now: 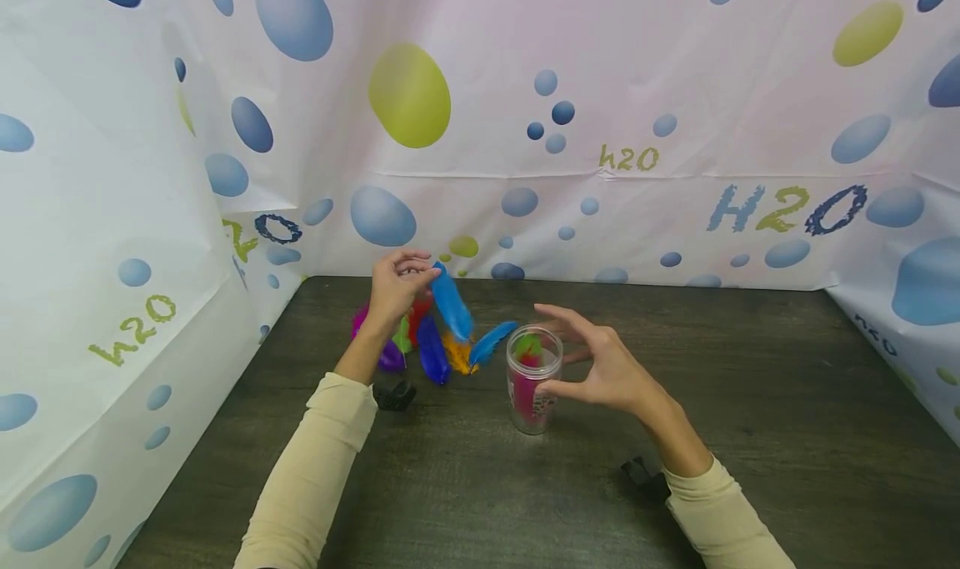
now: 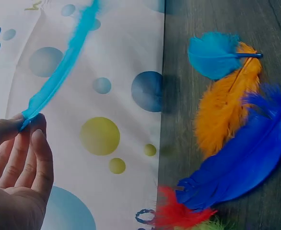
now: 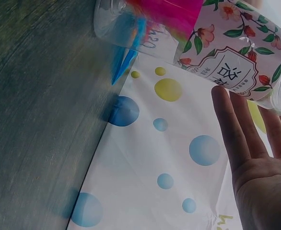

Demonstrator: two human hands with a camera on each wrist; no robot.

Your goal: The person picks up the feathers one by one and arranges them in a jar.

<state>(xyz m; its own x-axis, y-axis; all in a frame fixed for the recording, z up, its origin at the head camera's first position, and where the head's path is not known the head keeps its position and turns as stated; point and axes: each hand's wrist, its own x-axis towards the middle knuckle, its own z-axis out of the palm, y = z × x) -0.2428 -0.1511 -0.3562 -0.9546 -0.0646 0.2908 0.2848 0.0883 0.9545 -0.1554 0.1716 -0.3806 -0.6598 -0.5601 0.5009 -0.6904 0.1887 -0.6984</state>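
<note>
In the head view my left hand (image 1: 396,290) is raised over the back of the table, pinching a light blue feather (image 1: 453,304) at one end between thumb and fingertips. The left wrist view shows this feather (image 2: 59,79) slanting up from the pinch. My right hand (image 1: 611,365) is beside a clear jar (image 1: 531,423), its fingers spread and fairly straight, thumb right at the jar's side. Pink and green feathers (image 1: 528,356) stand inside the upright, open-topped jar. In the right wrist view, the straight fingers reach the jar's flowered label (image 3: 241,48).
Left of the jar lie several loose feathers: a second light blue feather (image 1: 491,342), an orange feather (image 1: 457,354), a dark blue feather (image 1: 432,351), plus red, green and purple ones. A patterned sheet (image 1: 645,244) rises along the back edge of the dark table (image 1: 480,502).
</note>
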